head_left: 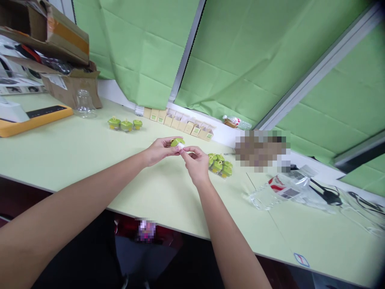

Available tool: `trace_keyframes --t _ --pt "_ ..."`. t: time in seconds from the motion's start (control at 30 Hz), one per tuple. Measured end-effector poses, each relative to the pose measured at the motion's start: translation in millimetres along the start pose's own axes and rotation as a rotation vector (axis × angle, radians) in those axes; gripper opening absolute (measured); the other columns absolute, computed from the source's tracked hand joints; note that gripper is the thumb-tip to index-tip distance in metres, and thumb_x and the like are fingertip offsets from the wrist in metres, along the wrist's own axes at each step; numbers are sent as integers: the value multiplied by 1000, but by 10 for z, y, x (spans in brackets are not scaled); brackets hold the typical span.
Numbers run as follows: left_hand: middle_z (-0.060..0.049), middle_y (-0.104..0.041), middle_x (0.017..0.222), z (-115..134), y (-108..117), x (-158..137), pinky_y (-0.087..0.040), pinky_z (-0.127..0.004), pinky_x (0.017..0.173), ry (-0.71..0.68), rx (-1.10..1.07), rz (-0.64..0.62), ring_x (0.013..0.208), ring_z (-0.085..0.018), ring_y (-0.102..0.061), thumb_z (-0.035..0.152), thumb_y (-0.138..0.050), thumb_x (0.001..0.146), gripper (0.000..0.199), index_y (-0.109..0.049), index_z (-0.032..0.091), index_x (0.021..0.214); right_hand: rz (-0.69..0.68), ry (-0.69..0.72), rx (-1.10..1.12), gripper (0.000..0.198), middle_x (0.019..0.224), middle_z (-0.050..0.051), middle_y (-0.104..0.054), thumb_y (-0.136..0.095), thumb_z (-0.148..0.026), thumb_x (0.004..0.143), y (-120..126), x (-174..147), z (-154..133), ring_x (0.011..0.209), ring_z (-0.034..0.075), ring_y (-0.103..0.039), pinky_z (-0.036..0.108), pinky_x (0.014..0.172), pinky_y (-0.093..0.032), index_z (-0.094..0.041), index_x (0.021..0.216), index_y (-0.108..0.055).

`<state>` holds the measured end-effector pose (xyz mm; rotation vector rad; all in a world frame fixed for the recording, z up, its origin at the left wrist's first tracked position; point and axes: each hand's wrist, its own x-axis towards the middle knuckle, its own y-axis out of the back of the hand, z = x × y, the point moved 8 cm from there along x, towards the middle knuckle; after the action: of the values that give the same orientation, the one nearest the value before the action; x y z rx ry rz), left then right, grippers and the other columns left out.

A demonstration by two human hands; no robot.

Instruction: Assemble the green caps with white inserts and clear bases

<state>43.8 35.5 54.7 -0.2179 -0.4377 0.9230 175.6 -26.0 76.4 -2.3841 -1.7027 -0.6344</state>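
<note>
Above the middle of the table, my left hand (159,152) grips a small green-topped container (177,142) with a yellow loop at its side. A white part (181,146) shows on its near side. My right hand (196,163) has thumb and fingertips pinched at that white part; whether it is a label or part of the container is too small to tell. Just right of my right hand stands a cluster of several similar green-topped clear containers (219,163). Three more green-topped containers (126,125) sit farther back on the left.
Several small cardboard boxes (180,122) line the back edge of the table (90,160). At back left are an open carton (72,86), a clear plastic cup (84,104) and a yellow-orange device (36,120). A large clear bottle (270,192) and cables (327,194) lie right.
</note>
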Motion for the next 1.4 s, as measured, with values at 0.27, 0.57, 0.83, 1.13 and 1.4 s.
trace_keyframes --t 0.27,0.57,0.83,1.13,1.4 --pt "-6 -69 109 8 -55 8 -45 -47 107 0 -68 -59 101 -19 -65 26 -82 73 46 -70 20 117 -50 -8 29 23 60 -4 -53 -73 -42 74 -58 -19 -30 51 10 -44 23 45 -34 -24 81 -62" --pt "-7 -68 113 17 -36 6 -45 -42 106 18 -130 -23 102 -18 -64 23 -81 75 40 -71 18 114 -83 1 57 26 64 -3 -56 -71 -43 77 -75 -29 -80 52 9 -46 22 46 -36 -22 86 -59" --pt "-8 -68 114 63 -54 -14 -46 -39 103 21 -135 -3 102 -18 -64 24 -81 75 42 -71 18 114 -72 8 237 24 70 -2 -58 -74 -37 77 -67 -10 -100 53 8 -50 19 39 -35 -20 85 -59" --pt "-7 -68 111 66 -106 -26 -50 -35 99 25 -192 19 101 -17 -64 20 -81 73 37 -73 17 109 -31 -71 408 27 90 -1 -65 -75 -32 74 -55 -1 -85 46 3 -45 17 36 -31 -21 85 -54" --pt "-6 -70 109 45 -115 -26 -49 -33 100 44 -228 20 100 -16 -65 20 -81 75 34 -74 17 108 -50 -137 478 45 88 -3 -69 -80 -30 68 -55 7 -53 42 2 -41 17 37 -29 -24 102 -52"
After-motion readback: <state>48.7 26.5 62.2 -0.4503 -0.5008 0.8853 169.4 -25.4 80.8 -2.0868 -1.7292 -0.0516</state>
